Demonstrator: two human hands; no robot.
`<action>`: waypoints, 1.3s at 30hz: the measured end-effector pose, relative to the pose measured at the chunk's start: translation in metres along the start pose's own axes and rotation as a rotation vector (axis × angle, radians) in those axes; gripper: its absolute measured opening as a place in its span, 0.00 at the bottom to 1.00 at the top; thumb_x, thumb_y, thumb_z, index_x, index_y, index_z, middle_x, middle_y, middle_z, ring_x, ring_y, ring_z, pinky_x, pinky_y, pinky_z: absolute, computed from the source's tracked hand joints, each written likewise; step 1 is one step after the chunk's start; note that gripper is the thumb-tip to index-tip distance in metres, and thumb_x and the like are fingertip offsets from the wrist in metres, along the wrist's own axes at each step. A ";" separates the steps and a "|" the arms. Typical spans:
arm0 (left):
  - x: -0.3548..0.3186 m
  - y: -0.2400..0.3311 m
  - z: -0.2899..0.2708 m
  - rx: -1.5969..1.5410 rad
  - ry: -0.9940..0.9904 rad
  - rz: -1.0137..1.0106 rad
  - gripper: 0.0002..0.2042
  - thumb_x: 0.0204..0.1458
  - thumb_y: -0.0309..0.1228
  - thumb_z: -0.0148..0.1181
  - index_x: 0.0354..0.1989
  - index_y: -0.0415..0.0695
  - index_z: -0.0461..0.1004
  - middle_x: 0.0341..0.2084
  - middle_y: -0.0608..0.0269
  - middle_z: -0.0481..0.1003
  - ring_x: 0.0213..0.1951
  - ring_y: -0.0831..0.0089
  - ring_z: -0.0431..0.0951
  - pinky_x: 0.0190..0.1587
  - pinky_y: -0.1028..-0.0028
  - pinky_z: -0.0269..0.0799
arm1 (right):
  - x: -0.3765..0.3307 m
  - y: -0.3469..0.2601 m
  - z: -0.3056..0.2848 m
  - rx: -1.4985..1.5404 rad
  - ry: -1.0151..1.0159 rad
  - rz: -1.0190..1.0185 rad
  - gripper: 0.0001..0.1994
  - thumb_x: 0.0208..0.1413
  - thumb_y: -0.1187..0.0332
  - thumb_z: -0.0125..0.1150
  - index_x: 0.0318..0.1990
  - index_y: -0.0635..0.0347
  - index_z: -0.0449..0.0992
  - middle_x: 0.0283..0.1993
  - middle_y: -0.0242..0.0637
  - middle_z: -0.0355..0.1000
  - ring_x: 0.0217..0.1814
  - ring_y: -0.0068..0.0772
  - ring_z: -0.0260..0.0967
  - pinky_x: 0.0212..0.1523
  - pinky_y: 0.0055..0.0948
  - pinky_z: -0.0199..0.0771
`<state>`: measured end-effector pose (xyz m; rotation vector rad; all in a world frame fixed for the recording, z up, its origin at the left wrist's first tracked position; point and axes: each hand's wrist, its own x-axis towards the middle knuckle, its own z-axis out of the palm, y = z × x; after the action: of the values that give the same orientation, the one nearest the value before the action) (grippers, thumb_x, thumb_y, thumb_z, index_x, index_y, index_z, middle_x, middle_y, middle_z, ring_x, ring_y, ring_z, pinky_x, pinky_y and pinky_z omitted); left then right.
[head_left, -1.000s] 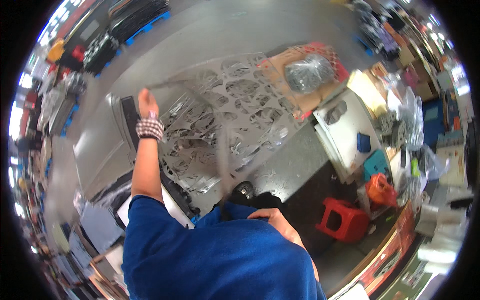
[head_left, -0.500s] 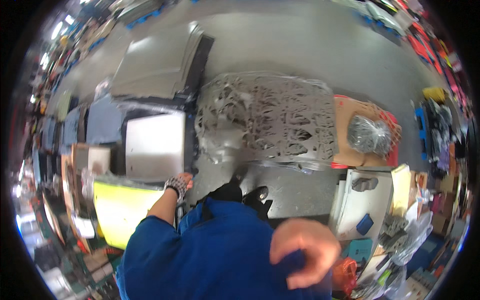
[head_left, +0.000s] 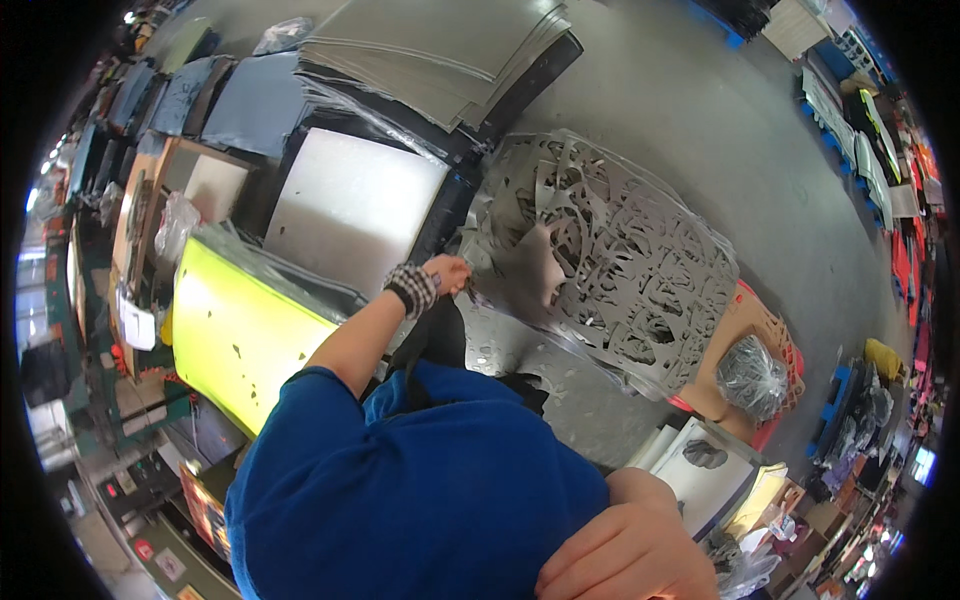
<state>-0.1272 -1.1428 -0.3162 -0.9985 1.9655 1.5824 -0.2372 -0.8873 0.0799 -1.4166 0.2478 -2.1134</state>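
My left hand (head_left: 448, 274), with a checked band at the wrist, reaches forward to the near left end of a stack of grey cut-out sheets (head_left: 640, 260). Its fingers are pinched together by a smooth grey flap (head_left: 525, 268); what lies between them is too small to make out. Clear plastic film edges the stack, whose sheets are full of cut shapes. Low on the right, in front of my blue top, my right hand (head_left: 635, 555) shows its back. Its fingers stretch loosely toward the lower edge, with nothing seen in them.
A white sheet stack (head_left: 355, 195) and a yellow-green sheet stack (head_left: 245, 330) stand on the left. Larger grey sheets (head_left: 430, 40) lie beyond. On the right, a plastic-wrapped bundle (head_left: 752, 380) rests on cardboard, near a white board (head_left: 690, 470).
The view has turned, tilting the stacks. My left hand has gone from beside the white stack to the cut-out sheets' near end. My right hand has dropped lower, its curled fingers straightening.
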 end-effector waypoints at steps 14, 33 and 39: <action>0.308 0.122 -0.245 -0.892 0.244 0.127 0.17 0.61 0.29 0.47 0.58 0.45 0.64 0.48 0.62 0.72 0.43 0.72 0.74 0.46 0.70 0.72 | 0.026 0.185 -0.118 -0.431 1.075 0.831 0.30 0.47 0.63 0.66 0.56 0.69 0.64 0.28 0.48 0.72 0.33 0.42 0.72 0.40 0.38 0.73; 0.435 0.218 -0.329 -1.803 0.211 -0.159 0.21 0.61 0.45 0.48 0.21 0.41 0.63 0.12 0.66 0.62 0.18 0.74 0.62 0.23 0.74 0.63 | 0.011 0.222 -0.138 -0.393 1.480 1.032 0.28 0.54 0.67 0.60 0.60 0.70 0.61 0.37 0.49 0.72 0.40 0.38 0.70 0.43 0.31 0.69; 0.411 0.236 -0.390 -1.767 -0.074 -0.085 0.15 0.65 0.38 0.41 0.32 0.39 0.64 0.13 0.69 0.57 0.18 0.76 0.56 0.24 0.76 0.58 | 0.001 0.220 -0.135 -0.335 1.486 1.076 0.26 0.54 0.70 0.58 0.60 0.67 0.61 0.40 0.49 0.72 0.41 0.38 0.70 0.43 0.31 0.72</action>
<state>-0.5296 -1.6044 -0.3520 -1.3415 -0.0416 3.0591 -0.2788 -1.0887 -0.0758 0.4849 1.5156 -1.6783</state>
